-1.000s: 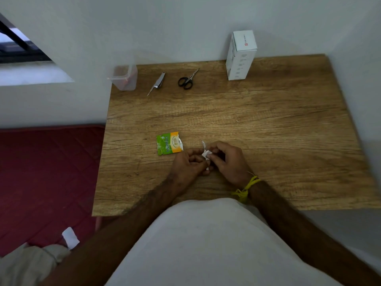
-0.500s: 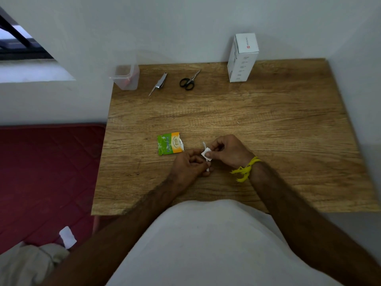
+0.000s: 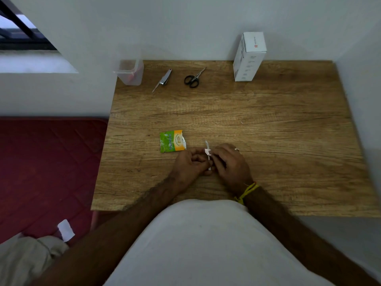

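Head view is showing a torn green-and-orange sachet [image 3: 172,140] lying on the desk [image 3: 268,124] just left of the left hand [image 3: 188,164]. Its grip is pinching a small white paper strip [image 3: 207,151], thin, crumpled and pink-tinged, standing just above the desk. The right hand [image 3: 231,164] is pinching the opposite side.

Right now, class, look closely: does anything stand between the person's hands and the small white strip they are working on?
Nothing visible does. The left hand and the right hand both pinch the white strip, which sits directly between their fingertips. The green and orange sachet lies flat off to the left, out of the way.
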Action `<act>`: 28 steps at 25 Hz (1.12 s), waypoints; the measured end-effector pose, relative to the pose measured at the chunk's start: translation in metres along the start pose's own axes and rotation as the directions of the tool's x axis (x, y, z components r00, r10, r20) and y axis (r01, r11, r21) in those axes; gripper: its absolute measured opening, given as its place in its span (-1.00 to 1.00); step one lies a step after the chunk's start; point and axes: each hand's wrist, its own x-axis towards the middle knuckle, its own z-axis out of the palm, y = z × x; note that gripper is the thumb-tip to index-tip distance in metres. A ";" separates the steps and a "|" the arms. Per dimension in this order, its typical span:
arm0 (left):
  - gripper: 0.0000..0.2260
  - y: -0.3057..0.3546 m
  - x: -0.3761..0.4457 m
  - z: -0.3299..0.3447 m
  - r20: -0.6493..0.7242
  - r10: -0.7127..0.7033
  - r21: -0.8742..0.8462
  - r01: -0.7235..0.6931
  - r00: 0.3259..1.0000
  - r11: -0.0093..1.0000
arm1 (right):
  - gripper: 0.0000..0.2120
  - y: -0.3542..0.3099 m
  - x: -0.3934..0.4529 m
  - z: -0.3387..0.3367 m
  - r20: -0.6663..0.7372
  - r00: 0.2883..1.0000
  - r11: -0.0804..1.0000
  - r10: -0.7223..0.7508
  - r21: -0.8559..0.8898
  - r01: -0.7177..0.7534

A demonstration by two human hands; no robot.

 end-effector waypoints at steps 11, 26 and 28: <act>-0.60 -0.003 0.001 -0.001 0.033 0.025 0.004 -0.025 0.999 1.000 | -0.79 0.004 -0.003 0.003 0.013 0.988 0.988 -0.154 -0.030 0.154; -0.53 0.000 0.000 -0.004 0.032 -0.011 0.026 0.010 0.999 1.000 | -0.84 0.002 -0.013 0.001 -0.011 0.993 0.993 -0.114 0.015 0.114; -0.58 0.002 0.000 -0.005 0.048 -0.029 0.012 0.028 0.998 1.000 | -0.84 0.001 -0.016 0.000 -0.011 0.990 0.990 -0.141 -0.002 0.141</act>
